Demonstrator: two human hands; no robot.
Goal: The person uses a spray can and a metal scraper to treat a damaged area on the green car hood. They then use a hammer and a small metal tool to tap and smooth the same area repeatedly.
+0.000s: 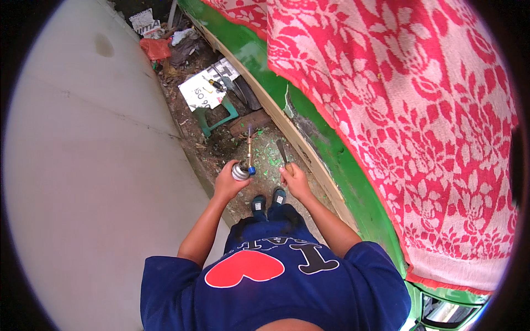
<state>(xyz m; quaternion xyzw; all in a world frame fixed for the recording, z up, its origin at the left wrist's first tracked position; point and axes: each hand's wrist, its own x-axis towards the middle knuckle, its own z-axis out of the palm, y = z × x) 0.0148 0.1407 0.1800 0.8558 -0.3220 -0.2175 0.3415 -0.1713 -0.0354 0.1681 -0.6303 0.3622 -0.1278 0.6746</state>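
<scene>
My left hand (231,181) is closed around a gas canister (239,172) fitted with a brass torch nozzle (249,151) and a blue knob; a faint bluish flame shows at the nozzle's tip. My right hand (295,182) grips a scraper (282,150) with a wooden handle and a dark blade, held to the right of the torch. Just right of both tools is a green painted body panel (326,143) with a cracked, peeled patch (298,118) and a beige strip along its edge. Small green flakes lie on the ground below.
A red floral cloth (386,110) drapes over the green body. A pale wall (94,165) bounds the left side. Ahead are a green plastic stool (226,120), a white board (196,96) with tools on it, wood (251,122) and rubbish (154,48). My feet stand in the narrow gap.
</scene>
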